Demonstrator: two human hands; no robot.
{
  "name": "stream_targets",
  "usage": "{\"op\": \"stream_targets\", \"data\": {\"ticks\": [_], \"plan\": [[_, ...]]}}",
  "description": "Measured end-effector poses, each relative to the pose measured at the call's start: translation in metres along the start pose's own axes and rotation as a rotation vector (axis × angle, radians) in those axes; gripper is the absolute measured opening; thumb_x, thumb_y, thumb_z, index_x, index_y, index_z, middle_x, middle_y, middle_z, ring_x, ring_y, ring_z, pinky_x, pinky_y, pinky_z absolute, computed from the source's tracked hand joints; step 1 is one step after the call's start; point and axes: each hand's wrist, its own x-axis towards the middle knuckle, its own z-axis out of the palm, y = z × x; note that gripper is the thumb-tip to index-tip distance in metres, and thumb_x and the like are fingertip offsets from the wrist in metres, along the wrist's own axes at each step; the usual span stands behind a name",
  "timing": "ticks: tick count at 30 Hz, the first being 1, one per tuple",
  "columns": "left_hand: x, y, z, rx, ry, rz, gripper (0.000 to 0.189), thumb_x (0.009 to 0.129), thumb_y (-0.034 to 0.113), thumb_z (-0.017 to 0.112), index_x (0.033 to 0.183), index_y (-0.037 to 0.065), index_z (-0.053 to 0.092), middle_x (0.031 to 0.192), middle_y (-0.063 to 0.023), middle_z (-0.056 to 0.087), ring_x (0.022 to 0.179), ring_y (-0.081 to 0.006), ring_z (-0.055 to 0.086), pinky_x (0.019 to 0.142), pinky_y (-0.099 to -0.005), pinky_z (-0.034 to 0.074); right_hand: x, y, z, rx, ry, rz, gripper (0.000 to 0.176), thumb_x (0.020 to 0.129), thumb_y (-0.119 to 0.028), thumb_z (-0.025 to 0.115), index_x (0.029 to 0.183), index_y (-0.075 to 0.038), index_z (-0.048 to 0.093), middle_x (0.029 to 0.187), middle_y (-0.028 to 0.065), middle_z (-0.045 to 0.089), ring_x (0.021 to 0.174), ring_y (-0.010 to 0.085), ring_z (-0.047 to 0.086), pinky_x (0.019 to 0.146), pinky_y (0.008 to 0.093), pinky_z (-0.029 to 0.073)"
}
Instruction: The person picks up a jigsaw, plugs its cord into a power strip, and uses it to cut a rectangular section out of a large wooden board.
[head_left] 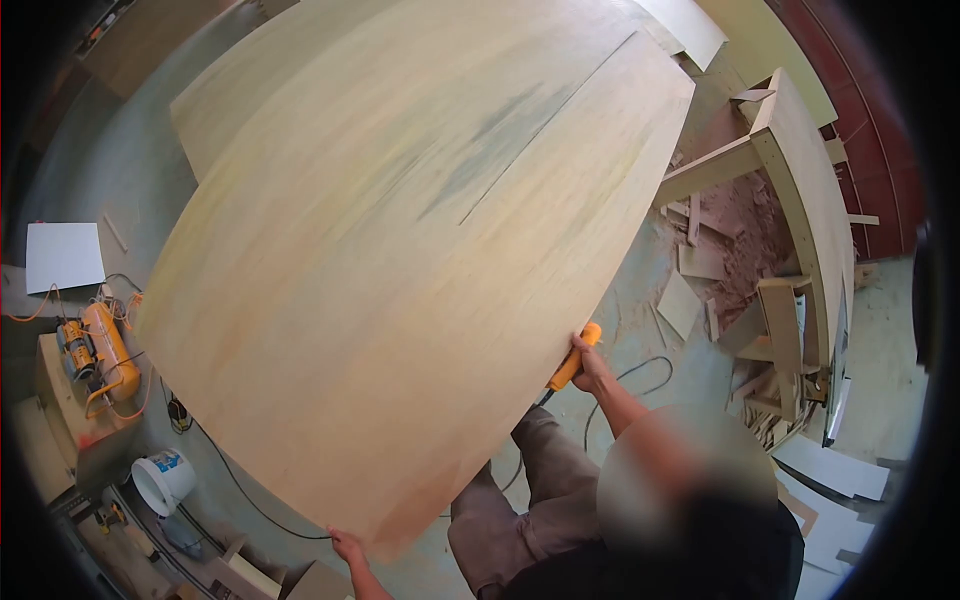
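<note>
A large, pale plywood sheet (400, 290) fills the middle of the view, with a thin dark cut line running inward from its far end. My left hand (347, 546) is closed on the sheet's near-left edge, right where a black cable (265, 508) meets it. On the right side, my right hand (592, 366) wraps round the handle of an orange corded power tool (568, 368). That tool is close against the sheet's right edge, and its working end is mostly hidden below. My legs show beneath the near edge.
A curved wooden frame (800, 200) stands at right, beside wood offcuts (705, 260) and sawdust. At left are an orange air compressor (110, 350), a white bucket (163, 482) and a white panel (64, 257). A looped cable (650, 362) lies on the floor near white sheets (830, 467).
</note>
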Motion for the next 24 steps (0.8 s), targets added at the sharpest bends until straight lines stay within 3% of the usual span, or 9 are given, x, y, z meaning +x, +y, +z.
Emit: {"op": "stream_targets", "data": {"ticks": [5,8,9,10,13,16,18,21,24], "plan": [[-0.028,-0.023,0.021,-0.052,0.076,-0.019,0.078,0.098,0.058,0.044,0.145,-0.004,0.034,0.147,-0.0211,0.041,0.123,-0.0361,0.052,0.102,-0.0432,0.043,-0.010,0.000,0.011,0.010,-0.026,0.040,0.056,0.099,-0.045,0.053,0.138,-0.007,0.043,0.138,0.0134,0.053,0.123,0.0316,0.052,0.106,0.0490,0.041],[-0.133,0.020,0.073,0.048,0.441,-0.490,0.088,0.092,0.064,0.050,0.149,0.000,0.026,0.150,-0.0196,0.036,0.127,-0.0380,0.049,0.099,-0.0496,0.045,-0.010,0.001,0.015,0.015,-0.064,0.012,0.054,0.100,-0.044,0.051,0.138,-0.007,0.043,0.138,0.0135,0.052,0.124,0.0326,0.052,0.107,0.0496,0.040],[-0.171,0.034,0.102,-0.045,0.405,-0.542,0.092,0.089,0.067,0.052,0.149,0.002,0.026,0.152,-0.0191,0.033,0.129,-0.0379,0.047,0.098,-0.0514,0.045,-0.005,0.004,0.012,0.048,-0.032,0.043,0.051,0.099,-0.047,0.053,0.133,-0.009,0.047,0.120,0.0110,0.060,0.103,0.0283,0.061,0.092,0.0489,0.050],[-0.205,0.041,0.125,-0.139,0.372,-0.594,0.096,0.086,0.070,0.054,0.150,0.004,0.026,0.154,-0.0186,0.030,0.132,-0.0379,0.044,0.098,-0.0533,0.046,-0.006,0.001,0.011,0.048,-0.037,0.078,0.051,0.099,-0.046,0.052,0.132,-0.007,0.047,0.122,0.0122,0.060,0.106,0.0292,0.060,0.094,0.0494,0.049],[-0.250,0.031,0.220,-0.700,-0.119,-0.625,0.099,0.083,0.075,0.053,0.150,0.007,0.026,0.154,-0.0179,0.030,0.137,-0.0341,0.039,0.105,-0.0540,0.040,-0.011,-0.011,0.012,0.040,-0.119,0.197,0.049,0.100,-0.045,0.050,0.127,-0.005,0.049,0.119,0.0139,0.060,0.105,0.0306,0.060,0.095,0.0499,0.048],[-0.300,0.136,0.300,-1.047,-0.339,-0.840,0.093,0.085,0.073,0.053,0.150,0.010,0.029,0.154,-0.0126,0.031,0.141,-0.0310,0.033,0.115,-0.0512,0.028,0.000,-0.017,-0.009,-0.025,-0.274,0.228,0.043,0.098,-0.049,0.053,0.110,-0.008,0.052,0.092,0.0093,0.062,0.084,0.0246,0.060,0.078,0.0432,0.051],[-0.304,0.135,0.348,-1.176,-0.262,-0.738,0.089,0.088,0.071,0.049,0.151,0.012,0.028,0.154,-0.0109,0.033,0.141,-0.0298,0.033,0.115,-0.0518,0.029,0.019,-0.023,-0.029,0.139,-0.343,0.327,0.042,0.099,-0.050,0.050,0.102,-0.009,0.051,0.084,0.0092,0.058,0.079,0.0232,0.057,0.075,0.0412,0.050],[-0.305,0.129,0.364,-1.247,-0.201,-0.695,0.084,0.090,0.070,0.046,0.151,0.015,0.027,0.153,-0.0088,0.033,0.141,-0.0286,0.033,0.116,-0.0519,0.028,-0.003,-0.089,-0.010,-0.007,0.035,0.398,0.041,0.099,-0.050,0.049,0.095,-0.010,0.049,0.077,0.0077,0.053,0.075,0.0226,0.053,0.072,0.0398,0.048],[-0.305,0.127,0.359,-1.191,-0.159,-0.693,0.083,0.091,0.070,0.046,0.151,0.016,0.028,0.153,-0.0079,0.034,0.141,-0.0284,0.033,0.116,-0.0508,0.028,0.016,-0.138,-0.062,0.113,-0.047,0.330,0.037,0.099,-0.048,0.051,0.095,-0.011,0.049,0.079,0.0076,0.053,0.075,0.0245,0.052,0.071,0.0392,0.047]]}}
